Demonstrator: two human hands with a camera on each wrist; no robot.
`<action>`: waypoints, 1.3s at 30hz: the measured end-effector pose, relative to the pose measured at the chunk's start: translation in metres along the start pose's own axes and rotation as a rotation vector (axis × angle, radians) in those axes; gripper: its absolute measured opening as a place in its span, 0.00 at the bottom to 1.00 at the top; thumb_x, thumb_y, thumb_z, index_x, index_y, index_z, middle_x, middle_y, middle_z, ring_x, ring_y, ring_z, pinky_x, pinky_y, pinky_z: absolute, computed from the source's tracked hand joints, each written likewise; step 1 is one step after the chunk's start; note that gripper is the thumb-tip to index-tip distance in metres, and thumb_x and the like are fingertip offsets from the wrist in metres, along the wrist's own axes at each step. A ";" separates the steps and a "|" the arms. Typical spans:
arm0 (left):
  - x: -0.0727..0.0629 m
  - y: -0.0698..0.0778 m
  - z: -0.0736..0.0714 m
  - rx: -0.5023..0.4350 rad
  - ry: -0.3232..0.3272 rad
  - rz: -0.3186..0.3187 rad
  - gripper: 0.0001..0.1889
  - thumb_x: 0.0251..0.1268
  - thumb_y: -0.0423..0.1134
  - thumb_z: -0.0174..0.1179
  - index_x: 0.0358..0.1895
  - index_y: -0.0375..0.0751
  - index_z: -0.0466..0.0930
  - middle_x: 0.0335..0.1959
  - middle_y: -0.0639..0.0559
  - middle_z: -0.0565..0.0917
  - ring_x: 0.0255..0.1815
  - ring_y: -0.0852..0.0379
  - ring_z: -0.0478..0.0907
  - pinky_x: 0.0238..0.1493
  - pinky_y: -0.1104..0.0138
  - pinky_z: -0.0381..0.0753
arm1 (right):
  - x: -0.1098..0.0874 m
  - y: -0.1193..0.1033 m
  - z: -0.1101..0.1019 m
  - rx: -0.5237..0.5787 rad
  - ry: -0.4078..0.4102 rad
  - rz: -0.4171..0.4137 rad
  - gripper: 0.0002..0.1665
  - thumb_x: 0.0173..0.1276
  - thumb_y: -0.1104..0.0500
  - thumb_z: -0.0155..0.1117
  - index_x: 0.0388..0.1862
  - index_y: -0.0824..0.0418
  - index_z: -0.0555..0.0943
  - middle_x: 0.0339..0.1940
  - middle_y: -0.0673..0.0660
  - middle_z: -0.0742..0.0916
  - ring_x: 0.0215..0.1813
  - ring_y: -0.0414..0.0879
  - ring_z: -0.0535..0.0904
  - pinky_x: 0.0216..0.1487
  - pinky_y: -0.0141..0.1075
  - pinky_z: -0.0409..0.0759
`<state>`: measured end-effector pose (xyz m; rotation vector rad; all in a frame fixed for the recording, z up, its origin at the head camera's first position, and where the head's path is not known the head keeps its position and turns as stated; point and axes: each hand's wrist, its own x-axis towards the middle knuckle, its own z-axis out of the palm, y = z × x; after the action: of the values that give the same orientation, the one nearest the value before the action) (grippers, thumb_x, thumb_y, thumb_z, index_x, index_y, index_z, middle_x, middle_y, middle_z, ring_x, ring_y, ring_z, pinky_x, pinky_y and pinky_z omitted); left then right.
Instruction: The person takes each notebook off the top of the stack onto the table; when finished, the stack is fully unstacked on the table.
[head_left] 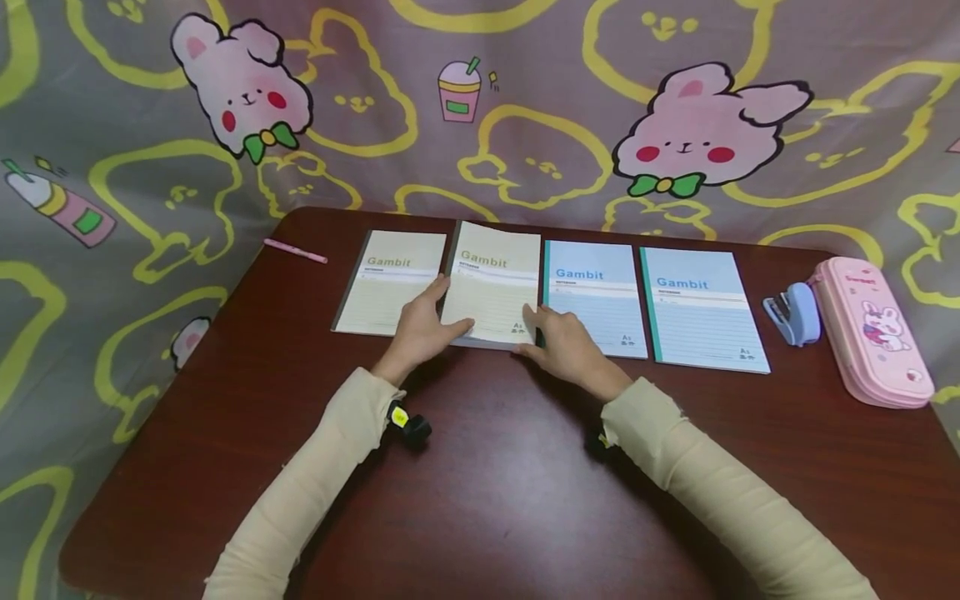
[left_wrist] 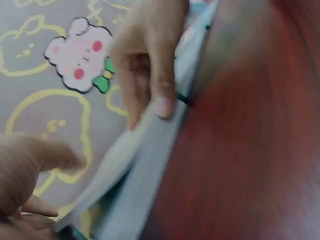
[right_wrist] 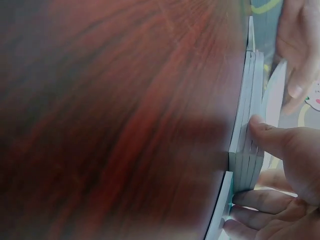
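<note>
In the head view, a cream "Gambit" notebook (head_left: 491, 287) lies over a stack of notebooks (right_wrist: 246, 115). Its left side stands raised, with a wedge-shaped gap below it in the left wrist view. My left hand (head_left: 422, 327) is at its left edge, fingers along the spine side and thumb held out above the cover. My right hand (head_left: 566, 342) grips the near right corner of the stack, thumb on the near edges and fingers round the right side. Next to them, a second cream notebook (head_left: 393, 287) lies left and a blue notebook (head_left: 596, 292) right.
Another blue notebook (head_left: 701, 312) lies farther right, then a blue stapler (head_left: 798, 315) and a pink pencil case (head_left: 873, 333). A pink pen (head_left: 296, 251) lies at the back left of the dark wooden table (head_left: 480, 483). A patterned curtain (head_left: 540, 50) hangs behind.
</note>
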<state>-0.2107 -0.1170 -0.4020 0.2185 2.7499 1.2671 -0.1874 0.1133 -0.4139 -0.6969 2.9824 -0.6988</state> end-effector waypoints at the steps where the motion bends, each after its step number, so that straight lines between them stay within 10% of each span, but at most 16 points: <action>1: 0.002 0.001 -0.002 -0.055 0.007 -0.008 0.38 0.58 0.40 0.67 0.71 0.35 0.62 0.73 0.38 0.64 0.69 0.48 0.66 0.65 0.60 0.70 | 0.000 0.001 -0.001 0.003 0.003 -0.002 0.41 0.63 0.48 0.69 0.67 0.71 0.70 0.60 0.76 0.78 0.55 0.68 0.79 0.55 0.52 0.79; 6: 0.013 0.003 -0.007 -0.374 -0.009 -0.089 0.23 0.65 0.30 0.57 0.64 0.37 0.73 0.66 0.41 0.71 0.41 0.55 0.69 0.33 0.72 0.71 | -0.001 0.004 -0.002 0.010 -0.001 -0.007 0.41 0.63 0.48 0.68 0.68 0.71 0.69 0.60 0.75 0.78 0.55 0.67 0.80 0.54 0.51 0.80; 13: 0.019 0.001 -0.001 -0.387 -0.010 -0.129 0.24 0.66 0.27 0.55 0.65 0.36 0.72 0.71 0.44 0.67 0.65 0.54 0.62 0.65 0.64 0.62 | -0.002 0.003 -0.001 0.041 -0.029 0.032 0.42 0.64 0.47 0.67 0.69 0.70 0.66 0.64 0.74 0.75 0.59 0.65 0.78 0.55 0.50 0.80; 24: 0.017 -0.005 -0.002 -0.467 0.102 -0.158 0.25 0.62 0.24 0.56 0.64 0.37 0.74 0.71 0.46 0.69 0.74 0.57 0.55 0.74 0.62 0.56 | -0.004 0.004 0.002 0.075 0.011 0.024 0.41 0.64 0.49 0.68 0.70 0.69 0.67 0.64 0.74 0.75 0.62 0.65 0.75 0.57 0.50 0.79; 31: -0.011 -0.016 -0.033 -0.575 0.164 -0.184 0.26 0.63 0.22 0.54 0.65 0.35 0.72 0.72 0.45 0.66 0.70 0.57 0.61 0.61 0.73 0.71 | -0.003 0.001 0.005 0.068 -0.003 0.027 0.38 0.65 0.48 0.66 0.67 0.70 0.70 0.66 0.71 0.75 0.58 0.66 0.78 0.54 0.48 0.81; 39: -0.075 -0.023 -0.077 -0.587 0.128 -0.185 0.26 0.67 0.24 0.53 0.69 0.38 0.68 0.64 0.36 0.71 0.42 0.64 0.82 0.42 0.75 0.82 | -0.002 0.002 0.002 0.051 -0.004 0.022 0.37 0.65 0.50 0.67 0.66 0.71 0.71 0.65 0.71 0.76 0.66 0.66 0.72 0.59 0.52 0.77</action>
<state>-0.1505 -0.2020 -0.3670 -0.1687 2.2807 1.9995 -0.1867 0.1152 -0.4168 -0.6612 2.9520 -0.7680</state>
